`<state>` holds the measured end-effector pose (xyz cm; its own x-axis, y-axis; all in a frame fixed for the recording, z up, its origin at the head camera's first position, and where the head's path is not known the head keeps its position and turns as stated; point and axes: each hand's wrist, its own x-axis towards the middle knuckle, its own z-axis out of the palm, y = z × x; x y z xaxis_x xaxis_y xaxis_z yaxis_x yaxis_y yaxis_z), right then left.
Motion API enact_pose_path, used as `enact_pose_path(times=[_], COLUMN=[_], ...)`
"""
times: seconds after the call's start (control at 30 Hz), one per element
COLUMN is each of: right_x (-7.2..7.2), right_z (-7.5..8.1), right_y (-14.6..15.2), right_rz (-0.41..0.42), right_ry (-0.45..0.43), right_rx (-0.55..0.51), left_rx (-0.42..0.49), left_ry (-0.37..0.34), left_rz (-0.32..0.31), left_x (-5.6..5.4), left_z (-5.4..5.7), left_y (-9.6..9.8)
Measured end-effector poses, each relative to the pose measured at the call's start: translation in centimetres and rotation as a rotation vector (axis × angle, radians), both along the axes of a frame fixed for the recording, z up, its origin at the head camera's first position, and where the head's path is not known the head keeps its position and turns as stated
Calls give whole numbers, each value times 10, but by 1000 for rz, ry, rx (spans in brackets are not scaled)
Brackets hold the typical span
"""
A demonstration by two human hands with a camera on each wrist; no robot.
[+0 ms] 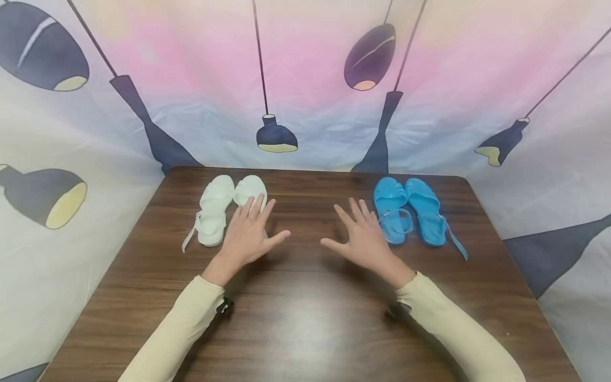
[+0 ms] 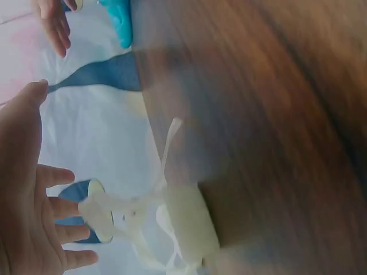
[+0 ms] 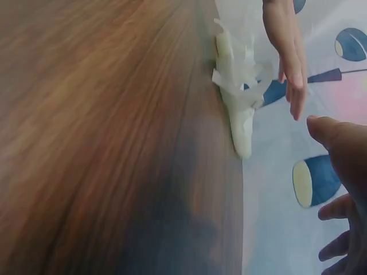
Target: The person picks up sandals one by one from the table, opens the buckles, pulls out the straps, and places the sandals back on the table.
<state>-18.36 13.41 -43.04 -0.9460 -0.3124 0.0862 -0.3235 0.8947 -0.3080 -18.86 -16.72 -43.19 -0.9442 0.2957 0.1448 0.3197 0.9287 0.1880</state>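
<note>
My left hand hovers over the table with spread, straight fingers and holds nothing. It overlaps the right-hand shoe of a pair of pale mint sandals, hiding that shoe's heel part in the head view. In the left wrist view, the heel and straps of a pale sandal stand beyond the fingers. My right hand, also spread and holding nothing, is just left of a pair of blue sandals. Both pairs lie toes toward the back edge, with a loose strap hanging off the outer blue sandal.
The dark wood table reaches a cloth backdrop printed with hanging lamps, which closes off the back and both sides. Each wrist wears a small black device below its pale sleeve.
</note>
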Motion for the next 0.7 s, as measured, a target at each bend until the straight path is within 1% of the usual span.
enact_pose_path(times=[0.17,0.37,0.47,0.53,0.63,0.7], right_x=[-10,-18,-22,-24,-27,-29], right_z=[4,8,6,3,-3,-6], right_y=[-23,-54,-71,-81,-95,-103], right_rz=[47,87,118,140,168,183], right_ry=[-18,-31,-30,-30,-27,-32], right_rx=[-44,-132,-162,-168,-184,-204], left_rx=[47,121,166,195,225,243], left_ry=[20,-17,-41,-54,-64,-82], left_rz=[5,29,42,38,27,31], left_x=[-6,-11,-13,-13,-15,-16], left_z=[9,14,15,15,13,11], left_y=[-17,-36,-47,-53,-60,-64])
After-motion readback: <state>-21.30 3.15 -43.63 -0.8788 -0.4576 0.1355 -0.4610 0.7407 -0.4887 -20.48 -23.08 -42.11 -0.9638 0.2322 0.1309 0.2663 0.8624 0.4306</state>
